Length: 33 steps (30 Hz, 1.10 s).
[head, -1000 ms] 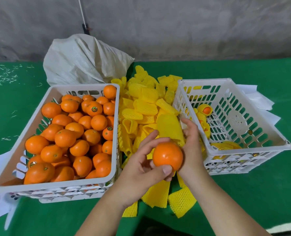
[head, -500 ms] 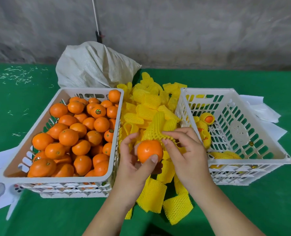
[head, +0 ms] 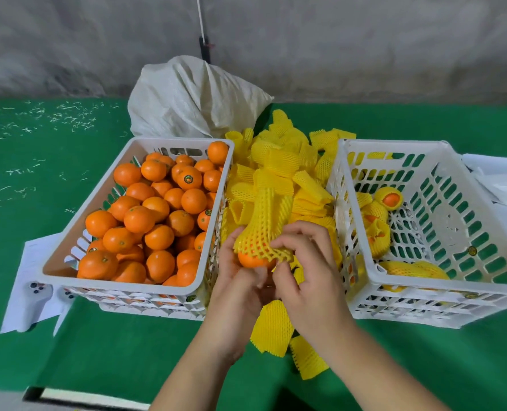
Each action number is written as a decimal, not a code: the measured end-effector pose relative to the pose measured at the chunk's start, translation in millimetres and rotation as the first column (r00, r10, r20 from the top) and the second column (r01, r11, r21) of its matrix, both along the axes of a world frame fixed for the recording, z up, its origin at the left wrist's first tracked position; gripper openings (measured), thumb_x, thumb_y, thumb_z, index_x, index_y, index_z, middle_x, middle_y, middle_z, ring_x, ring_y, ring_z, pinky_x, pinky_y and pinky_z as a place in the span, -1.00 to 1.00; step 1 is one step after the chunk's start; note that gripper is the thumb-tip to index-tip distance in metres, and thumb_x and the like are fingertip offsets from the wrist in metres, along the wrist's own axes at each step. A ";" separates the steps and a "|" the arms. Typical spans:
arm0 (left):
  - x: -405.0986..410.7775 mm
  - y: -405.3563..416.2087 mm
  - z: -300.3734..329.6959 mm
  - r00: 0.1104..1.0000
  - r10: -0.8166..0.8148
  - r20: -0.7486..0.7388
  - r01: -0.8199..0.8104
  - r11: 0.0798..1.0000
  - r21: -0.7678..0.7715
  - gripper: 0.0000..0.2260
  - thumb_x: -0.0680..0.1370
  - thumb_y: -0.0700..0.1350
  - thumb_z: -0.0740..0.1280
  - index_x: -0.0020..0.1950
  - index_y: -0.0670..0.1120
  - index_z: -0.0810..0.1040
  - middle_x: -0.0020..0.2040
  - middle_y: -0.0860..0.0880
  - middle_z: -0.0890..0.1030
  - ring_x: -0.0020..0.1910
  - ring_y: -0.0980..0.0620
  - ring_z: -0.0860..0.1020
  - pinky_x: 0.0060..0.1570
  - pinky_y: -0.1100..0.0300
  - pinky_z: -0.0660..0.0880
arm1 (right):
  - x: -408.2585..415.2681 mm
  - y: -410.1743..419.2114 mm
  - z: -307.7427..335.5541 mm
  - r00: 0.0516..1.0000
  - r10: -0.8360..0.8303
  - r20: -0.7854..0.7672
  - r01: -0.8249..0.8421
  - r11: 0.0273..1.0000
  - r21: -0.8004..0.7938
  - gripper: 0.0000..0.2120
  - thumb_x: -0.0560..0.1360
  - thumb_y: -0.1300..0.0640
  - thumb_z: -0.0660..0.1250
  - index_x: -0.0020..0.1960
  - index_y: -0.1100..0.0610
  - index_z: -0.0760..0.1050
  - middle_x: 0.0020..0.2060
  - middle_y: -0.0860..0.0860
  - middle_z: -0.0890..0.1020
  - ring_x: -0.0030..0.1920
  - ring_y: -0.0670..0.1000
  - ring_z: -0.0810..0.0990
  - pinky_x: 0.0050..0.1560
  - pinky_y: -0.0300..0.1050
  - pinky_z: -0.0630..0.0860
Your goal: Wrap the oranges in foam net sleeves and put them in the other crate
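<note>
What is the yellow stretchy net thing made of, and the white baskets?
The yellow sleeve over the orange looks like soft foam netting: thick, matte strands that stretch into open diamonds. The white crates look like hard moulded plastic, smooth and slightly shiny, with neat slots cut in the walls. Neither can be told for sure from a picture.

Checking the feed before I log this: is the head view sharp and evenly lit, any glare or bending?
Head view: soft, even light, no glare; the orange and foam net sleeve between left hand and right hand read clearly; fingertips slightly motion-blurred; wide-angle bending curves the crates' rims; far wall soft.
</note>
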<state>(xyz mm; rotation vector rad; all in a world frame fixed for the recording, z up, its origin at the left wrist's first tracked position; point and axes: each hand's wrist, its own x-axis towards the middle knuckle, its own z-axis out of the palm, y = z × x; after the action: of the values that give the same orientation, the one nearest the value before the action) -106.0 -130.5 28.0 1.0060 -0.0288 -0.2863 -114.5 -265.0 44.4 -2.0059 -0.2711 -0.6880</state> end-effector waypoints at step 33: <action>43.4 37.3 -9.4 0.914 0.159 0.373 -0.317 0.855 0.411 -0.38 0.43 -0.09 0.60 0.44 0.03 0.45 0.22 0.17 0.67 0.17 0.17 0.66 0.06 0.36 0.56 | 25.0 21.7 -18.3 0.996 -0.088 -0.013 0.087 0.994 -0.063 -0.77 0.57 0.16 0.25 0.15 0.15 0.61 0.00 -0.05 0.54 -0.07 -0.11 0.53 -0.08 -0.27 0.47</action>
<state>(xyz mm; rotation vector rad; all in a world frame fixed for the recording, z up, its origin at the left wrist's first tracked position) -62.6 -93.2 18.6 1.5164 -0.1394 0.1211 -89.4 -243.3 26.1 -2.0922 -0.1982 -0.7266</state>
